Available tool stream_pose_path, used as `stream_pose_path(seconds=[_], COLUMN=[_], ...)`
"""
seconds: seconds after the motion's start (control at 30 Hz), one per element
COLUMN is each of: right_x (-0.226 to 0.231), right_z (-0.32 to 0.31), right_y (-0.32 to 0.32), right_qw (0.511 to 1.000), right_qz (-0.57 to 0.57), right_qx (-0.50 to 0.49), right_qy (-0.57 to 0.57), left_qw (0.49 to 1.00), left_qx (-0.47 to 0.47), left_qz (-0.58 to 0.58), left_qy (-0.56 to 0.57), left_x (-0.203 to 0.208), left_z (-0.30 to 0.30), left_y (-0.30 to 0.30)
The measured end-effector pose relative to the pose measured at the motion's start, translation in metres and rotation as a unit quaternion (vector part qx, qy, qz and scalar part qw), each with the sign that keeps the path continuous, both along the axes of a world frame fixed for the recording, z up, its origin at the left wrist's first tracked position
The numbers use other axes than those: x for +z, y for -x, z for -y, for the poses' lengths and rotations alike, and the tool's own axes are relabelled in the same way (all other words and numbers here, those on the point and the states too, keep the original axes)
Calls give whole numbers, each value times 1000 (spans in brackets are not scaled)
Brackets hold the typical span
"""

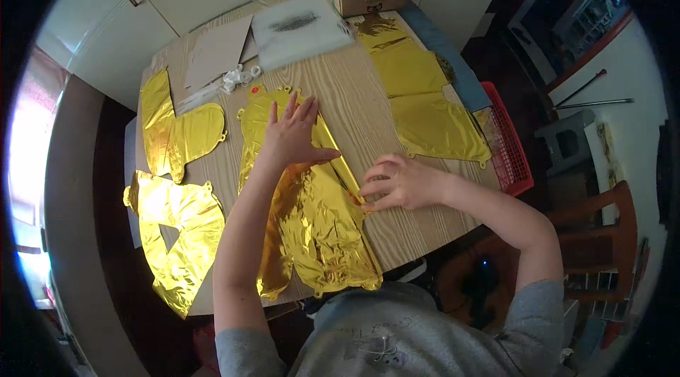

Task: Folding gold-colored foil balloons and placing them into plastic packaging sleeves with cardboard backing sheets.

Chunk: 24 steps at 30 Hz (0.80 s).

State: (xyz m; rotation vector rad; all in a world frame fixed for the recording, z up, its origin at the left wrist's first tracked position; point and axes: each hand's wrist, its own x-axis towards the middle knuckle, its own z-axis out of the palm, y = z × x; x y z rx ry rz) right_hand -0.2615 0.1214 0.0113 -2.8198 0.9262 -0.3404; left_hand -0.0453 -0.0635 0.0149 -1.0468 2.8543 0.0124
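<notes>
Flat gold foil balloons lie on the wooden table. The middle foil balloon [322,235] is creased, with tabs at its ends and a narrow folded strip along its right edge. My left hand [290,134] rests on its upper part, fingers spread and thumb pointing right along the strip. Beside the lower end of that strip is my right hand [402,184], its fingers bent and apart, the tips at the foil's edge. Nothing shows in its grasp, though the palm is hidden. A red dot marks the foil near its far end.
At the left lie a bent foil balloon [195,137] and one with a central hole [152,235]. A long foil balloon [421,104] spans the right. Farther back are grey card [216,51], a translucent sheet [283,47], white ribbon [241,78] and a cardboard box [365,3]. A red basket [506,139] stands off the right edge.
</notes>
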Motion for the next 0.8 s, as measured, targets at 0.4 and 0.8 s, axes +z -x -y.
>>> stream_pose_path(seconds=[0.4, 0.8], right_x=[-3, -8], right_z=[-13, 1], right_y=[-1, -17], right_qw=[1000, 954], right_qz=[11, 198], right_qx=[-13, -198], right_qy=[-14, -107], left_qw=[1000, 986], left_qx=[11, 100], left_qz=[22, -132], left_qy=[13, -10], left_x=[6, 26], left_z=[-7, -48], left_y=[17, -93])
